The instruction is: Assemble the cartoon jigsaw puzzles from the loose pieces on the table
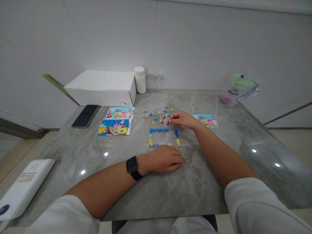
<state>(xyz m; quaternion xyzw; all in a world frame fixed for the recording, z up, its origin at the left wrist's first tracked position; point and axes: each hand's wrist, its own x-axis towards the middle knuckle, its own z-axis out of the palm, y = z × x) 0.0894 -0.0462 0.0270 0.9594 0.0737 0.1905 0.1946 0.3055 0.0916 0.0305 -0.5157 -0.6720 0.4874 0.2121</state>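
Loose jigsaw puzzle pieces (pixel 154 114) lie scattered in the middle of the table. At their right edge is my right hand (pixel 181 119), its thumb and fingers pinched together on a small puzzle piece (pixel 168 120) largely hidden by the fingertips. Nearer me lies a partly joined puzzle border (pixel 152 131), blue and yellow, with an open middle and a gap at its top right. A separate yellow piece (pixel 169 144) rests by its lower edge. Just below the border my left hand (pixel 165 158) lies flat, fingers stretched to the right, holding nothing.
Two cartoon picture cards (pixel 114 127) lie left of the pieces; another picture card (pixel 208 120) is at right, partly behind my forearm. A phone (pixel 85 116), white box (pixel 99 81), white bottle (pixel 140 80), two glasses (pixel 159 83), plastic bag (pixel 240 89) and white device (pixel 26 185) surround them.
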